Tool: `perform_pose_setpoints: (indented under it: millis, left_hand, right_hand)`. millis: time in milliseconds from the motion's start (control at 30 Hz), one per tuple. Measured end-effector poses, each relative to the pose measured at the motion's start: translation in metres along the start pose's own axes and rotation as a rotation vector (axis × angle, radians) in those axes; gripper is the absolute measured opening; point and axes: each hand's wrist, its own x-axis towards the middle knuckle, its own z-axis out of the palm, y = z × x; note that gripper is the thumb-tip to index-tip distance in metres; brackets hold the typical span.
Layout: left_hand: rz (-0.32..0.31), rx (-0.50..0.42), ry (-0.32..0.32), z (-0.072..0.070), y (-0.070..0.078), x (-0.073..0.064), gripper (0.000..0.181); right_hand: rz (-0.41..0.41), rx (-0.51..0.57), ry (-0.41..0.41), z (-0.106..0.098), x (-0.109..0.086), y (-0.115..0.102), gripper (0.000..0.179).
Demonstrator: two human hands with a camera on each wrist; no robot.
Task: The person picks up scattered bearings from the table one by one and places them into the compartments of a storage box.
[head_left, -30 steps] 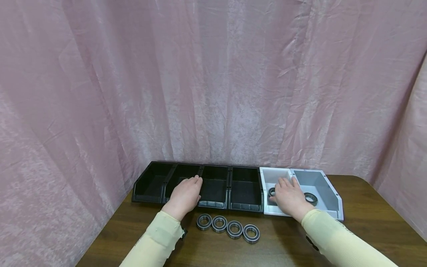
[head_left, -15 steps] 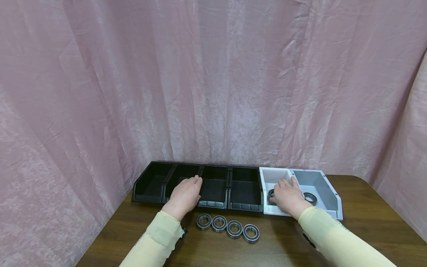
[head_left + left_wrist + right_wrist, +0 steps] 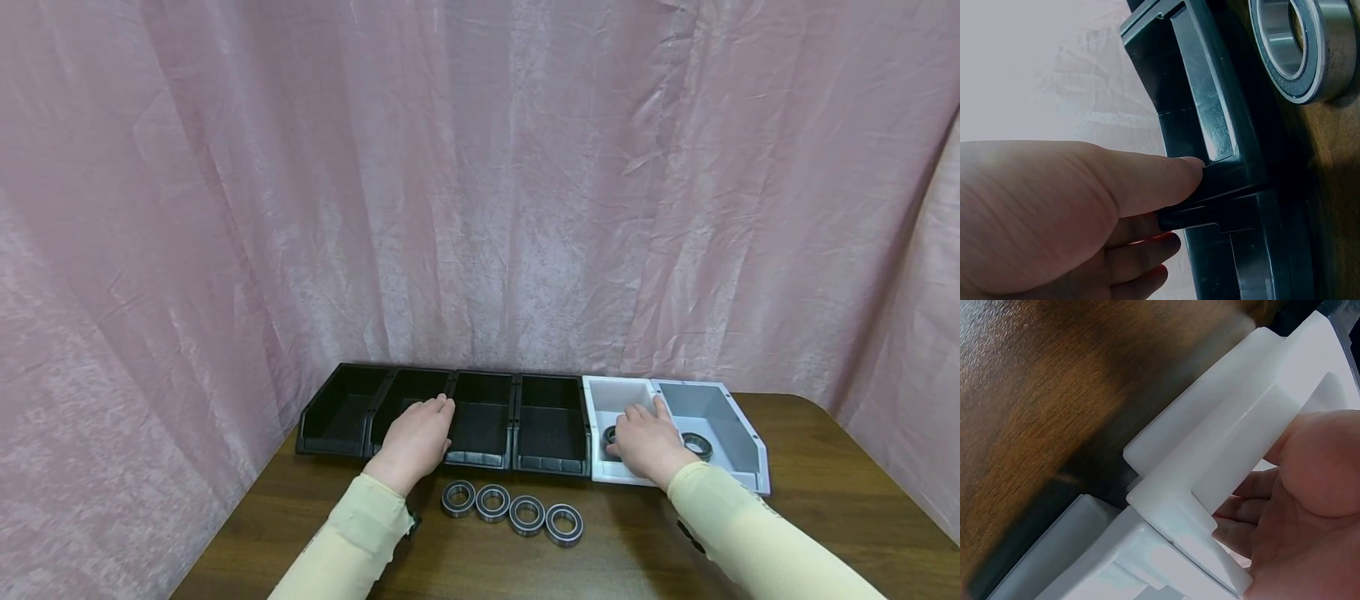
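Observation:
My left hand point(image 3: 417, 437) rests at the divider between two black bins, with the third black bin point(image 3: 480, 417) just right of it. In the left wrist view its thumb point(image 3: 1172, 178) touches the bin wall point(image 3: 1210, 209), while the other fingers hang loosely below. My right hand point(image 3: 651, 437) lies over the white bin point(image 3: 618, 392), one finger along the wall shared with the grey bin point(image 3: 693, 400). A bearing point(image 3: 609, 436) shows partly beside its thumb. Fingers point(image 3: 1241, 509) reach inside behind the white front lip point(image 3: 1241, 440) in the right wrist view.
Several metal bearings point(image 3: 527, 515) lie in a slanting row on the wooden table point(image 3: 615, 567), in front of the bins. Another bearing point(image 3: 697, 447) sits in the grey bin. Behind the bins hangs a pink curtain point(image 3: 480, 208).
The white and grey bins have shifted very slightly left with my right hand, and the right sleeve has drawn a little left. My left hand and the bearings on the table stay put.

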Motion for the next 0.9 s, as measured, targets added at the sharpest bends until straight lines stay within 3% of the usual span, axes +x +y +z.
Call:
perform_pose_setpoints:
  millis: [900]
  left_hand:
    - [-0.010,-0.010,-0.001,-0.0004,0.0008,-0.0001,0.058]
  right_hand:
    - [-0.015,-0.015,-0.038,-0.0004,0.0033,0.0017,0.037]
